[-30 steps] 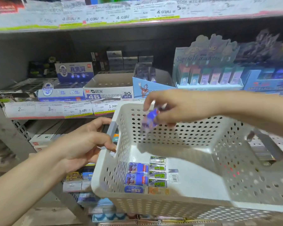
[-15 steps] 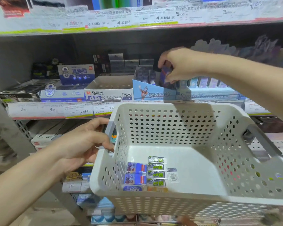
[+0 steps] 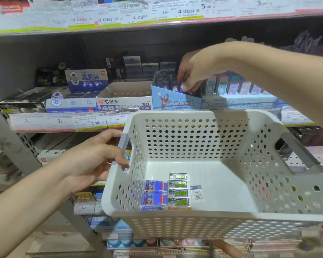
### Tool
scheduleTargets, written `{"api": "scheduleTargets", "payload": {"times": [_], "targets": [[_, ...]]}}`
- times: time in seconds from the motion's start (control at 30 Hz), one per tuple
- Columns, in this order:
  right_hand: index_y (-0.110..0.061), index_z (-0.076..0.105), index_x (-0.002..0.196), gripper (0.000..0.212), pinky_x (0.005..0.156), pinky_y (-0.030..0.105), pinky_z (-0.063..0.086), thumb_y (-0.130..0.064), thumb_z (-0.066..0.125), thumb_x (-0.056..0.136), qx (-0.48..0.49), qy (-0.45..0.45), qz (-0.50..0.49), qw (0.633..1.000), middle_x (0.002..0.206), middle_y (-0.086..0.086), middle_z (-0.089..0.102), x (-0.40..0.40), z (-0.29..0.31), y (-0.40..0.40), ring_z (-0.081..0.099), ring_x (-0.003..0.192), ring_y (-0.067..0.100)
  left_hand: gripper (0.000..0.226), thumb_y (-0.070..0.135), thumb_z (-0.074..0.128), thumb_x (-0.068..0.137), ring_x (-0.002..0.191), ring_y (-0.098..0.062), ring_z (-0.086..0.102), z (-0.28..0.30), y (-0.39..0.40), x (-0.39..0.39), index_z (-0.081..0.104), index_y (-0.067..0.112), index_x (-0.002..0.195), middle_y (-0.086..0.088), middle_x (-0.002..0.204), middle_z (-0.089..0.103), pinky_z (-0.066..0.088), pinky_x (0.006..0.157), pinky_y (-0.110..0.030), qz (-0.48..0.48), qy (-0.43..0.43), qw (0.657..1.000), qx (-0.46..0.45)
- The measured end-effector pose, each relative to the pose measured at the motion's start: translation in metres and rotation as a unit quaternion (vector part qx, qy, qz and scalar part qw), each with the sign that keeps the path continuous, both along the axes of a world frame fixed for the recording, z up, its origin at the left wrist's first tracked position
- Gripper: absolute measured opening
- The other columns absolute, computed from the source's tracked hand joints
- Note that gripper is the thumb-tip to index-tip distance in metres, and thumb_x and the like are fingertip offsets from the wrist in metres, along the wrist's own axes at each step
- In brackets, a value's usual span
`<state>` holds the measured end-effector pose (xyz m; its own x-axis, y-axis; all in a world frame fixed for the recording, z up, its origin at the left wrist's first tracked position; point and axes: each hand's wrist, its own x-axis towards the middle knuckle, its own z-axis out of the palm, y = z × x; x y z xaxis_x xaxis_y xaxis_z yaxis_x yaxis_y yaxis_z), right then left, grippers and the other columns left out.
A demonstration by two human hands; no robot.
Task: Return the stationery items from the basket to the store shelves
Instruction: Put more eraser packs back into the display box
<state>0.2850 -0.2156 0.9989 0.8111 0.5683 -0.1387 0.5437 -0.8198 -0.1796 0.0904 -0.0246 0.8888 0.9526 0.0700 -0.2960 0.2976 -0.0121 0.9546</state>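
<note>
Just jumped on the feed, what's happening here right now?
A person is restocking erasers from a white perforated basket onto a store shelf. The left hand grips the basket's grey handle to hold it up. The right hand reaches into the blue display box on the shelf, fingers curled around a small blue item there, though the grip is partly hidden. Several blue erasers and green-labelled erasers remain in the basket's near left corner.

Sitting in the basket [image 3: 203, 116] at its seven-o'clock corner: erasers [image 3: 166, 192]. Standing behind the basket at twelve o'clock: display box [image 3: 175, 101] on the shelf [image 3: 45, 125]. Lying just at its nine o'clock: 4B eraser box [image 3: 123, 103].
</note>
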Motion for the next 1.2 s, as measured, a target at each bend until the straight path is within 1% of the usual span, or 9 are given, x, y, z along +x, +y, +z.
{"api": "scheduleTargets", "payload": {"times": [0.07,0.23,0.33,0.47,0.6,0.7,0.93,1.07,1.2], "targets": [[-0.014,0.064,0.112,0.024,0.097,0.034,0.047,-0.021,0.062,0.089,0.002,-0.004,0.000,1.000,0.100,0.002,0.073,0.002,-0.002,-0.001,0.070,0.083,0.008,0.063,-0.007,0.055,0.045,0.059,-0.024,0.055,0.000,0.000,0.000,0.061,0.016,0.104,-0.015,0.081,0.060,0.046,0.038,-0.023,-0.001,-0.001,1.000,-0.001],[-0.013,0.071,0.100,0.019,0.088,0.039,0.054,-0.023,0.063,0.087,-0.038,-0.119,0.029,0.992,0.093,0.005,0.074,0.004,-0.010,-0.001,0.068,0.088,0.023,0.055,-0.008,0.055,0.045,0.065,-0.027,0.054,0.002,0.000,-0.001,0.061,0.018,0.093,-0.014,0.081,0.059,0.050,0.042,-0.027,-0.003,0.002,1.000,-0.006],[-0.015,0.070,0.103,0.020,0.092,0.040,0.052,-0.025,0.062,0.088,-0.039,-0.093,0.027,0.995,0.094,0.003,0.074,0.004,-0.008,-0.002,0.068,0.089,0.020,0.054,-0.007,0.054,0.045,0.065,-0.027,0.053,0.002,0.000,-0.002,0.061,0.018,0.092,-0.015,0.079,0.060,0.050,0.041,-0.026,-0.005,0.001,1.000,-0.004],[-0.018,0.066,0.110,0.023,0.101,0.036,0.045,-0.029,0.061,0.090,-0.014,-0.029,0.009,0.999,0.095,-0.003,0.074,0.008,-0.005,-0.005,0.067,0.082,0.003,0.055,-0.007,0.054,0.045,0.060,-0.024,0.054,0.003,-0.001,-0.002,0.061,0.017,0.094,-0.014,0.071,0.061,0.048,0.039,-0.025,-0.005,0.001,1.000,0.000],[-0.016,0.069,0.106,0.021,0.095,0.036,0.049,-0.027,0.063,0.088,-0.021,-0.050,0.028,0.998,0.089,-0.003,0.075,0.010,-0.005,-0.002,0.068,0.082,0.008,0.054,-0.007,0.054,0.045,0.051,-0.021,0.057,0.004,-0.002,-0.003,0.061,0.017,0.093,-0.013,0.067,0.061,0.047,0.038,-0.024,-0.003,0.001,1.000,-0.002],[-0.013,0.070,0.104,0.022,0.083,0.031,0.052,-0.024,0.066,0.085,-0.045,-0.091,0.051,0.993,0.089,0.001,0.073,0.005,-0.004,-0.001,0.068,0.081,0.015,0.055,-0.007,0.054,0.045,0.054,-0.022,0.055,0.004,-0.003,-0.004,0.061,0.017,0.095,-0.013,0.066,0.062,0.047,0.037,-0.024,0.000,0.002,1.000,-0.001],[-0.008,0.067,0.109,0.023,0.071,0.019,0.048,-0.017,0.064,0.088,-0.006,-0.039,0.043,0.998,0.089,-0.004,0.070,-0.002,-0.005,-0.006,0.069,0.078,0.010,0.058,-0.006,0.054,0.045,0.051,-0.021,0.053,0.004,-0.003,-0.003,0.060,0.017,0.098,-0.015,0.068,0.061,0.044,0.035,-0.022,0.006,0.003,1.000,-0.003],[-0.006,0.063,0.115,0.024,0.085,0.026,0.052,-0.013,0.053,0.095,0.056,0.055,0.023,0.997,0.107,0.004,0.069,-0.006,-0.003,-0.008,0.069,0.090,0.015,0.058,-0.006,0.054,0.045,0.053,-0.022,0.054,0.005,-0.002,-0.004,0.060,0.017,0.098,-0.015,0.069,0.061,0.046,0.036,-0.023,0.005,0.003,1.000,-0.004],[-0.005,0.063,0.115,0.023,0.085,0.026,0.053,-0.012,0.052,0.096,0.051,0.035,0.020,0.998,0.108,0.005,0.068,-0.006,-0.004,-0.005,0.070,0.089,0.016,0.064,-0.006,0.054,0.045,0.064,-0.026,0.052,0.002,0.001,-0.003,0.059,0.017,0.104,-0.018,0.076,0.060,0.048,0.038,-0.024,0.003,0.003,1.000,-0.011]]}}
